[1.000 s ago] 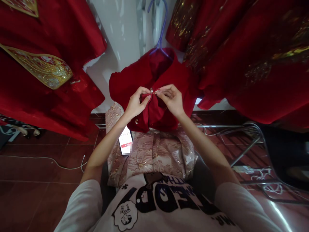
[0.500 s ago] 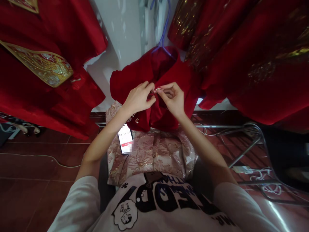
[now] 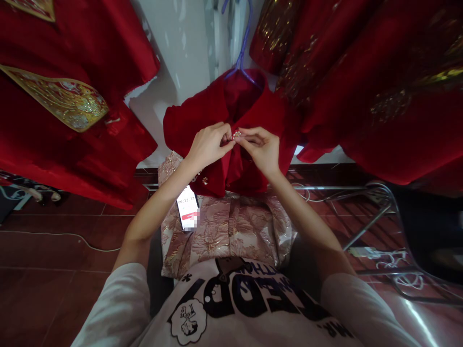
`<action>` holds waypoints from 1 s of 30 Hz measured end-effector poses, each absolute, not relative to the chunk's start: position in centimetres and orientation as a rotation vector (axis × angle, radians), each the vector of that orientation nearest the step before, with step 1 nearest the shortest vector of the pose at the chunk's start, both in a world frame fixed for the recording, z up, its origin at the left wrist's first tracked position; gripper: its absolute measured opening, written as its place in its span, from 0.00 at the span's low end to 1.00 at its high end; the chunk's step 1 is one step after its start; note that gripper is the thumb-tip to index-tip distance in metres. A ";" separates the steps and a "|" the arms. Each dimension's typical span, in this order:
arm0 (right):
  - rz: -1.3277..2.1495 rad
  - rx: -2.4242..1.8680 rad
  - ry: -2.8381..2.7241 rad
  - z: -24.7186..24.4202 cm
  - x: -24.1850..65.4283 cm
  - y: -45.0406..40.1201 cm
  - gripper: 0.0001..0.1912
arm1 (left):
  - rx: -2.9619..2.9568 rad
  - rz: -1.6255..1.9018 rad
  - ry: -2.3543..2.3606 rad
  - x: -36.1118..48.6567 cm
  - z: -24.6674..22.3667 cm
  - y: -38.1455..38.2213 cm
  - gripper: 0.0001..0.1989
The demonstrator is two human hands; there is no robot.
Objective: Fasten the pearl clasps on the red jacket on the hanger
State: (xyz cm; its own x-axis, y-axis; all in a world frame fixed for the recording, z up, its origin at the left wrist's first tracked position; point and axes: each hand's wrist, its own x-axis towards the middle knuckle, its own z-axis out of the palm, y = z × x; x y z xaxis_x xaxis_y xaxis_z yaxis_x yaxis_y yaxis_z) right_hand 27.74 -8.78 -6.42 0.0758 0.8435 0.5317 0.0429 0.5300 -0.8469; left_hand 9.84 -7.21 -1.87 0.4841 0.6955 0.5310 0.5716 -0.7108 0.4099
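A short red jacket (image 3: 202, 111) on a purple hanger (image 3: 240, 62) lies over my lap with its collar toward the wall. At the middle of its front is a sparkling jewelled button (image 3: 237, 134). My right hand (image 3: 262, 149) pinches this button between thumb and fingertips. Beside it, my left hand (image 3: 211, 142) is closed on the jacket's front edge, its thumb close to the right fingertips. The exact grip of the left fingers is hidden. Another jewelled ornament (image 3: 205, 180) shows on the jacket's lower left.
Pink brocade cloth (image 3: 213, 226) covers my lap, with a lit phone (image 3: 187, 207) on its left side. Red garments with gold decoration (image 3: 75, 103) hang at left and right. A metal-framed chair (image 3: 388, 207) stands at the right, near cables (image 3: 408, 279) on the tiled floor.
My left thumb has closed in toward the button and the right fingers. The button has turned to show more of its jewelled face. My right hand has shifted slightly right.
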 end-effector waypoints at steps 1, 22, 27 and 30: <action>0.716 -0.840 -1.376 -6.5 27.8 -8.7 0.21 | 2.555 1.045 1.124 10.0 -1.9 -7.2 0.05; 0.782 -0.815 -1.388 -6.4 27.8 -9.2 0.20 | 2.674 0.993 1.053 10.1 -1.5 -6.9 0.08; 0.683 -0.862 -1.479 -6.5 27.8 -9.3 0.17 | 2.623 1.050 1.016 10.7 -2.6 -7.5 0.06; 0.663 -0.884 -1.601 -7.6 28.5 -9.6 0.27 | 2.497 1.097 0.966 10.5 -3.5 -8.4 0.04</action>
